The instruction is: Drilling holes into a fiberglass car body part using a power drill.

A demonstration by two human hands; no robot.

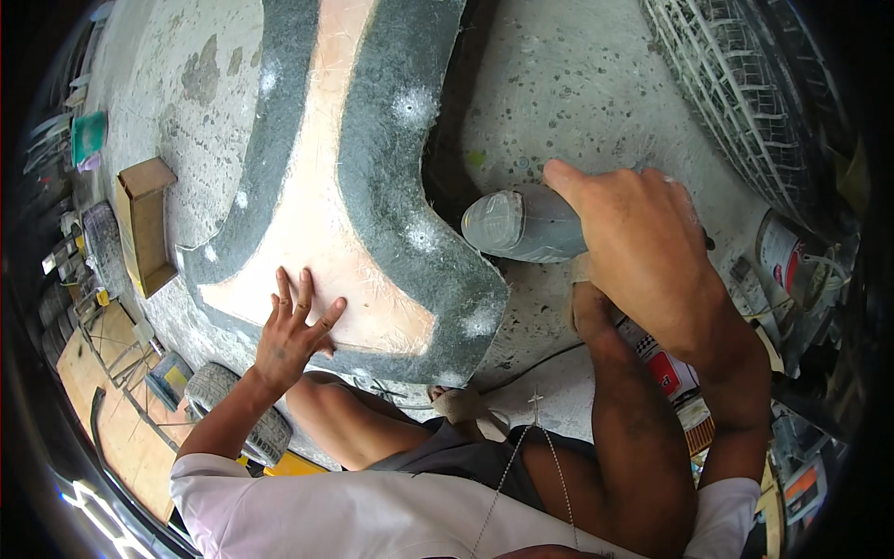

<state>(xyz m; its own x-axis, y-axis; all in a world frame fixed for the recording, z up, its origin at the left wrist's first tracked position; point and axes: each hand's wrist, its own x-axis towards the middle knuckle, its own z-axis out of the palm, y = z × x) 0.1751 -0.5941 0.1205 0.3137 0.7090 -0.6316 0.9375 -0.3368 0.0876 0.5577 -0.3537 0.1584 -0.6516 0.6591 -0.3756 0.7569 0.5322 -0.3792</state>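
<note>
A large curved bodywork panel (372, 168) lies on the concrete floor, grey at its edges with a pale orange fibreglass strip down the middle. My left hand (291, 331) rests flat on the panel's pale lower part, fingers spread. To the right of the panel, my right hand (643, 252) grips a grey, dust-covered power tool (517, 224), its round end pointing toward the panel's right edge. I am crouched, with my knees below the panel.
A car tyre (745, 102) stands at the top right. A cardboard box (144, 224) lies left of the panel, with wooden boards and small items beyond it. Cans (778, 256) and clutter sit at the right. A cord (531, 363) runs across the floor.
</note>
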